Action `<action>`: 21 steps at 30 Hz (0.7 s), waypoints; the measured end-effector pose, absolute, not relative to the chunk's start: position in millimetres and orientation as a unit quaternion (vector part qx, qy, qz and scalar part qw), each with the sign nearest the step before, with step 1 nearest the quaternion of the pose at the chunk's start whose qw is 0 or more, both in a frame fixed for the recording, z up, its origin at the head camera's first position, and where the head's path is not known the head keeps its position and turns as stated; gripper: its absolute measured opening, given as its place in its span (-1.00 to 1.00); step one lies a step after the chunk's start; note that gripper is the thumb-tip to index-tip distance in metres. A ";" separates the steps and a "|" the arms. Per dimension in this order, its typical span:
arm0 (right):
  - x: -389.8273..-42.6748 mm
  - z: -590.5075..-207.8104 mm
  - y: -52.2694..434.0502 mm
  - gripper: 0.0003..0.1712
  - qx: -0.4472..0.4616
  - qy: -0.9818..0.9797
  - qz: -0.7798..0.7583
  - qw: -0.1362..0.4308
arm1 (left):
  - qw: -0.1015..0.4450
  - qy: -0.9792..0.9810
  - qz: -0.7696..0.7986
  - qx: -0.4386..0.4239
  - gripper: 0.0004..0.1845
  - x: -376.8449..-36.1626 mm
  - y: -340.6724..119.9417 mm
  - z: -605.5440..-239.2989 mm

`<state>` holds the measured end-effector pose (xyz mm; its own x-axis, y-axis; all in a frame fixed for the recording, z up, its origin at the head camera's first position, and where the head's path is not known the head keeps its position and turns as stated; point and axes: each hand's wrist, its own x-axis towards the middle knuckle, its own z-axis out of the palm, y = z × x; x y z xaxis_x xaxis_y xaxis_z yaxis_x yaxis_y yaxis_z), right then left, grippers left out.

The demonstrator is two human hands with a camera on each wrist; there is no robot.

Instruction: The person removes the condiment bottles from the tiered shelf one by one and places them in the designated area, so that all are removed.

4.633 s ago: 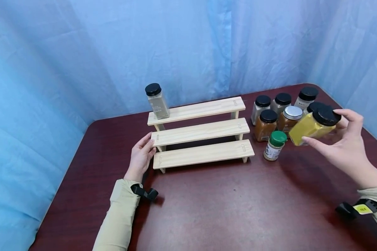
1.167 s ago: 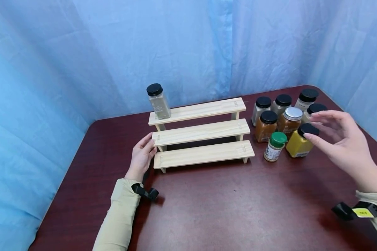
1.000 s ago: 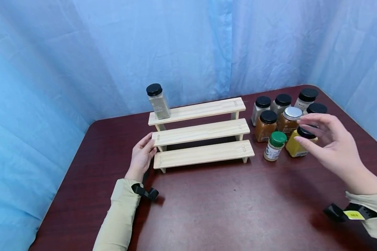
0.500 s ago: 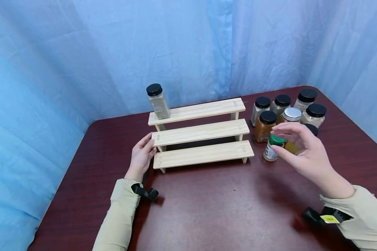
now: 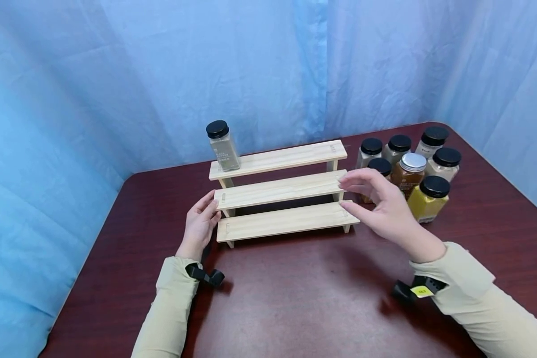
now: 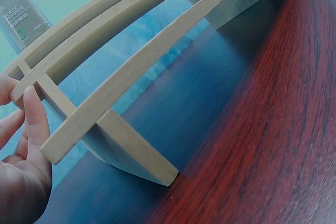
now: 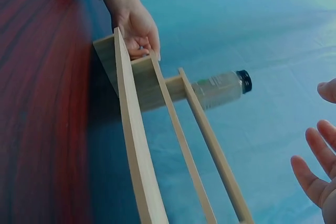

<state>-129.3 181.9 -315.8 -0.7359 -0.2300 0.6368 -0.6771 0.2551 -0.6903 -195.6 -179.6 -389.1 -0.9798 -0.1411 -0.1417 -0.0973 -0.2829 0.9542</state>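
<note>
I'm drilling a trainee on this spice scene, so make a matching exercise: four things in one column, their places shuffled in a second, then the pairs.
1. clear tall bottle with a black cap
2. yellow-powder jar with a black lid
3. silver-lidded jar of brown spice
4. left hand

A. on the dark red table, front of the jar cluster
B. touching the left end of the pale wooden three-step rack
C. on the rack's top step
D. in the cluster, just behind the front jar

Pairs: 1-C, 2-A, 3-D, 4-B
</note>
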 end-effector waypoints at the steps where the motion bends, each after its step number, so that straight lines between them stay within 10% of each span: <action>1: -131.2 -315.0 178.5 -0.41 0.296 -0.765 0.534 0.204 | 0.014 -0.598 -0.795 0.100 -0.50 -195.4 -179.4 -388.9; 21: -179.6 -288.5 115.3 -0.52 0.310 -0.785 0.519 0.136 | 0.013 -0.599 -0.794 0.100 -0.50 -194.5 -180.0 -388.7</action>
<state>-179.6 115.3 -288.5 -0.7709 -0.3455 0.5351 -0.6275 0.2685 -0.7308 -194.5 -180.0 -388.7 -0.9795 -0.1410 -0.1436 -0.0993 -0.2824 0.9542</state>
